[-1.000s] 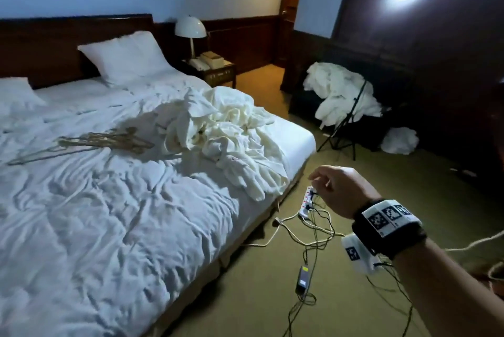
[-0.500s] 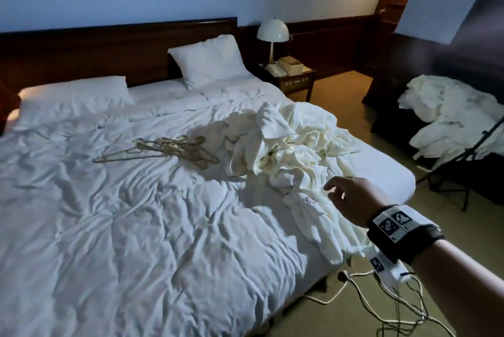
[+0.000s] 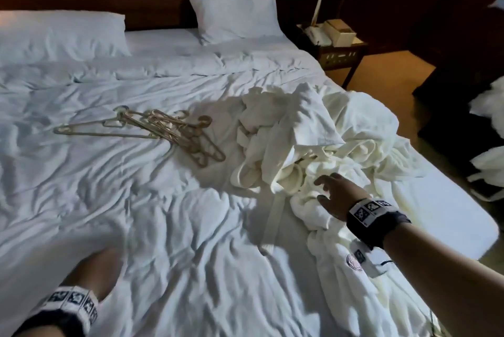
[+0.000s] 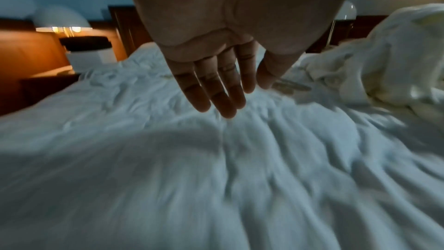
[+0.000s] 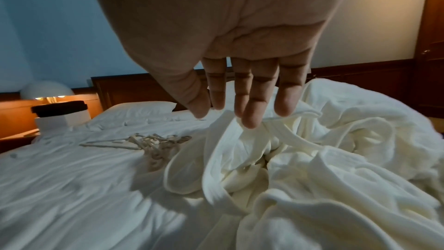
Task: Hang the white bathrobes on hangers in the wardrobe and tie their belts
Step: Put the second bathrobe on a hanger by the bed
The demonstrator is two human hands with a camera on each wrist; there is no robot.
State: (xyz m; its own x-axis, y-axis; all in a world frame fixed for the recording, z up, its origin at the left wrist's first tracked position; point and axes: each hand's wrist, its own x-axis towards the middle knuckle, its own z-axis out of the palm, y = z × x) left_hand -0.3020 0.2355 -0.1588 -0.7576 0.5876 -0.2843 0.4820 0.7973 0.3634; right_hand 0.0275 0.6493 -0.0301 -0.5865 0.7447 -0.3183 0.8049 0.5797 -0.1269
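On the bed (image 3: 114, 200), right side, the bathrobes (image 3: 321, 145) lie heaped beside the hangers (image 3: 163, 132). Our right hand (image 3: 338, 194) hovers above, fingers (image 5: 250, 102) spread; left hand (image 4: 228, 45) likewise empty. We judge the cloth soft, bulky, tangled; best taken at the collar.
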